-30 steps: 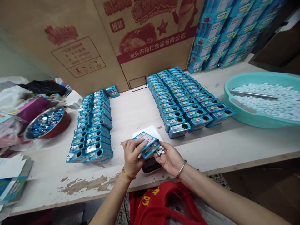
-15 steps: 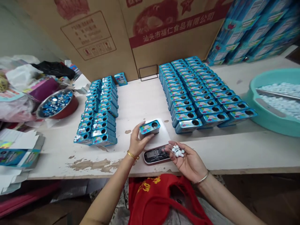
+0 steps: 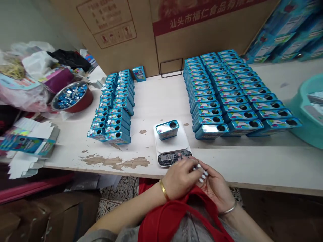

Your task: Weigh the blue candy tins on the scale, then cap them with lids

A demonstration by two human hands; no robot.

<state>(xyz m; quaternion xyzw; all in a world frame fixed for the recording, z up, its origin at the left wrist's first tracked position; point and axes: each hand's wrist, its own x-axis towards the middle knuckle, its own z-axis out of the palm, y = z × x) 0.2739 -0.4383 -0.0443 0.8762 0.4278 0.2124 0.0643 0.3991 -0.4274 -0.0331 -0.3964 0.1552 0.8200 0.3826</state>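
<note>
Several candies are cupped in the right hand and pinched by the left hand. Single pieces are best added, with the scale watched.

white table: scale front edge, l tin rows, r tin rows, metal bowl far l, basin far r.

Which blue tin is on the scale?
The lone tin on the white scale; the other tins all stand in packed rows directly on the table.
</note>
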